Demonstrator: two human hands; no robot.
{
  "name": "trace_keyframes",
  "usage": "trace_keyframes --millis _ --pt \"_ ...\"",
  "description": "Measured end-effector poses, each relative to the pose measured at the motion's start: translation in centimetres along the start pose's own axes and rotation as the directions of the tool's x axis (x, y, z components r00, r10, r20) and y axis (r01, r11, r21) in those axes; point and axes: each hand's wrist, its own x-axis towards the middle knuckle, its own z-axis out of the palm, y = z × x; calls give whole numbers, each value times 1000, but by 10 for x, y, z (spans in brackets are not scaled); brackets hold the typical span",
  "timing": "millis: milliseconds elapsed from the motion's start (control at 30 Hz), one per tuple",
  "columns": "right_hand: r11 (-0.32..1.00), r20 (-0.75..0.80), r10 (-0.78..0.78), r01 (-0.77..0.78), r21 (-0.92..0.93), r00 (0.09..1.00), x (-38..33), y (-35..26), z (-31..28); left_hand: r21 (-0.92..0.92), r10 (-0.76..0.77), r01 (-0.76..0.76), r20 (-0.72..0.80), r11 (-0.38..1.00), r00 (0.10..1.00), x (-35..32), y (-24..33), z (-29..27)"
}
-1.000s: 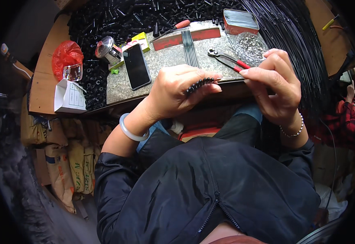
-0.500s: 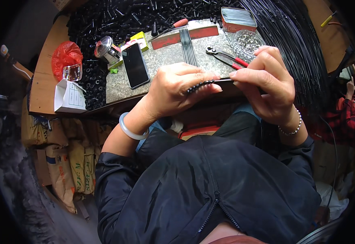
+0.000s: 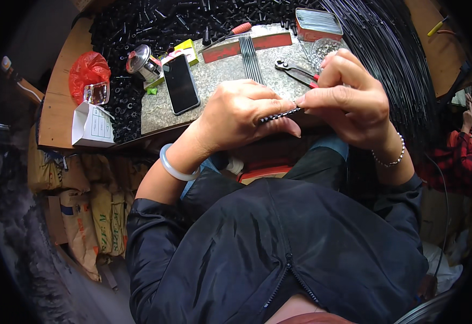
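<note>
Held just above the near edge of the stone slab (image 3: pixel 220 75): a thin dark ribbed strip (image 3: pixel 280 115), clamped in the closed left hand (image 3: pixel 241 116), far end pinched by the right hand (image 3: pixel 349 100) fingertips. Probably light, flexible, slightly slippery; best gripped at both ends. Strip mostly hidden under fingers; exact make unclear. Beyond: phone (image 3: pixel 181 83), pliers (image 3: pixel 298 73), black loose parts (image 3: pixel 155 24).

A wooden workbench (image 3: pixel 58 116) carries a speckled stone slab (image 3: pixel 220 81). On the slab lie a black phone (image 3: pixel 181 83), red-handled pliers (image 3: pixel 296 71) and thin black rods (image 3: pixel 250 51). Small black tubes (image 3: pixel 139 24) cover the bench behind it.
</note>
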Motion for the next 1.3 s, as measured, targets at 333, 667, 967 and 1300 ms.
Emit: trace_keyframes --millis 333,667,967,1300 --pt "997 42 -63 65 -30 997 7 -4 1 -18 10 -9 35 1000 999 1 -3 -1" --pt "930 -191 173 -96 355 966 -12 3 23 -3 -13 14 140 1000 990 -4 -20 11" --pt "386 100 742 -544 745 663 -62 6 150 333 -104 -84 509 939 855 -39 -141 52" --pt "593 -626 664 222 774 409 -67 -14 24 199 -335 311 102 929 937 -30 -6 101"
